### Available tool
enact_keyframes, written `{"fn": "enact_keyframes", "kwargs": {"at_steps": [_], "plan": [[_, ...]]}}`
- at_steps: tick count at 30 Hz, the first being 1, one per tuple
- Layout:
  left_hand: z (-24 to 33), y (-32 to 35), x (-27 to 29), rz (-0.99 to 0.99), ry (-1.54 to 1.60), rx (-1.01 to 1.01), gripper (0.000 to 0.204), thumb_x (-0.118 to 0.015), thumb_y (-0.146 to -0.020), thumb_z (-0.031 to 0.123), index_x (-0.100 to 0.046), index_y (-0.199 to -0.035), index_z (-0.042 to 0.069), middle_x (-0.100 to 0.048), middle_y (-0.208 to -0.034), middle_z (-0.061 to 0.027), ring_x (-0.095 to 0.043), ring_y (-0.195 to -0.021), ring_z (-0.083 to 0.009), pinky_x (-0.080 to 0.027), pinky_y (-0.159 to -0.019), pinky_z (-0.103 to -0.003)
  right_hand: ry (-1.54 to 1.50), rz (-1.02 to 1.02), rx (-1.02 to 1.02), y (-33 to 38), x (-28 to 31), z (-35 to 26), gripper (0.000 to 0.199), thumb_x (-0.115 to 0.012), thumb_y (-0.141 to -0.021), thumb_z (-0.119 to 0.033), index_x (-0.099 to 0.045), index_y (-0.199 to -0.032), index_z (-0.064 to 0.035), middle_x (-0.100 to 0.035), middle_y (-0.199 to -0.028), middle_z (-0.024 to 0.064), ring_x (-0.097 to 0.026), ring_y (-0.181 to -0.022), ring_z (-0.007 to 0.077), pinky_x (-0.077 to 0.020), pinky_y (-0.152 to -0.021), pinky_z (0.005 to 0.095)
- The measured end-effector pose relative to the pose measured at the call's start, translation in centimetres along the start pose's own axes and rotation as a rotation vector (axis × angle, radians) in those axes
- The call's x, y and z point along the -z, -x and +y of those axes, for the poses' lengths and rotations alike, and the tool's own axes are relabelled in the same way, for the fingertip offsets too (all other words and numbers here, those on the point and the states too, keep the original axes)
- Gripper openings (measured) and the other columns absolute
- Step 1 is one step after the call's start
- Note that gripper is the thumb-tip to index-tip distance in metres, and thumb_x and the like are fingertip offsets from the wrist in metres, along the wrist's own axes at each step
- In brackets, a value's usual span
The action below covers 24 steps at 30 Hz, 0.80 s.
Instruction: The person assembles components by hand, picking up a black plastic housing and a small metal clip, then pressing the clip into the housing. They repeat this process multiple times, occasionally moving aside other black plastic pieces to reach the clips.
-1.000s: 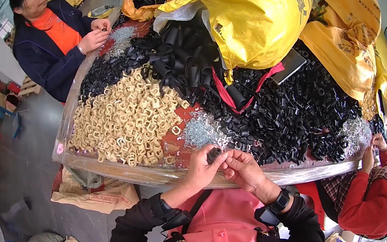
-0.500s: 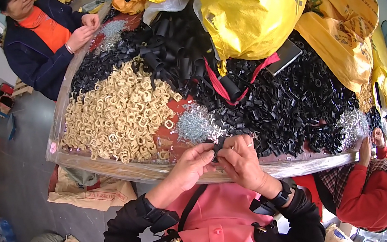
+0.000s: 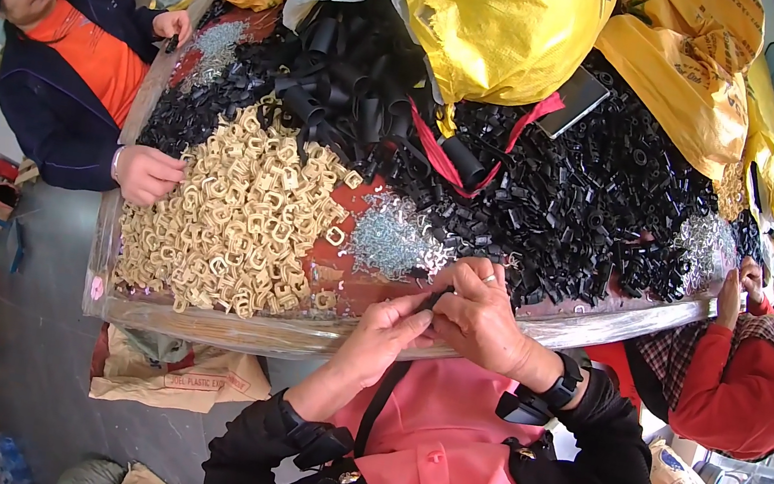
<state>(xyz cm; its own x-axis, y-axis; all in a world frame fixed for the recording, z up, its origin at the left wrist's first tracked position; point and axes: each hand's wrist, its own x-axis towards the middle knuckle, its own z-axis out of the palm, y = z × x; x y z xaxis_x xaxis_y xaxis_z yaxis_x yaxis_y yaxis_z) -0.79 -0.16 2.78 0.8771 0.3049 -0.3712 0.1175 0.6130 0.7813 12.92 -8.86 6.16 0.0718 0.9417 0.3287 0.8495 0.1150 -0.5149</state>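
Just over the table's near edge, my left hand pinches a small black plastic part between thumb and fingers. My right hand, with a ring on one finger, is closed on the same part from the other side. Fingers cover most of it, so its full shape is hidden. Right beyond my hands lies a pile of small silver screw-like metal pieces. Loose beige plastic pieces, shaped like open loops, are heaped to the left. A wide mound of black plastic parts spreads to the right.
Yellow sacks stand on the table's far side, with a red strap and a dark flat box nearby. A plastic-wrapped rail borders the table. One co-worker sits at the left, another at the right.
The left co-worker's hands have parted; one now reaches to the beige pieces. My hands stay together on the black part, tilting slightly. The whole view has shifted a little.
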Motion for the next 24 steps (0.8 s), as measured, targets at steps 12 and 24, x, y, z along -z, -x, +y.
{"fn": "enact_keyframes", "kwargs": {"at_steps": [12, 24], "plan": [[0.1, 0.4, 3.7, 0.089, 0.424, 0.041, 0.017, -0.052, -0.082, 0.009, -0.051, -0.097, 0.002, -0.057, -0.092, -0.0094, -0.057, -0.08, -0.0165, -0.047, -0.07, -0.025, 0.036, 0.118, -0.02, 0.5, -0.5, 3.3, 0.013, -0.062, -0.063, -0.009, -0.055, -0.074, -0.0068, -0.05, -0.083, 0.0063, -0.048, -0.074, 0.0243, -0.036, -0.069, 0.0347], [-0.8, 0.2, 3.6, 0.083, 0.425, 0.039, 0.015, -0.05, -0.082, 0.006, -0.051, -0.097, 0.002, -0.058, -0.093, -0.0149, -0.058, -0.079, -0.0199, -0.049, -0.07, -0.028, 0.35, -0.047, -0.213, 2.0, -2.5, 8.2, 0.02, -0.059, -0.068, -0.014, -0.05, -0.083, -0.0056, -0.048, -0.078, 0.0087, -0.052, -0.074, 0.0254, -0.044, -0.06, 0.0339]]}}
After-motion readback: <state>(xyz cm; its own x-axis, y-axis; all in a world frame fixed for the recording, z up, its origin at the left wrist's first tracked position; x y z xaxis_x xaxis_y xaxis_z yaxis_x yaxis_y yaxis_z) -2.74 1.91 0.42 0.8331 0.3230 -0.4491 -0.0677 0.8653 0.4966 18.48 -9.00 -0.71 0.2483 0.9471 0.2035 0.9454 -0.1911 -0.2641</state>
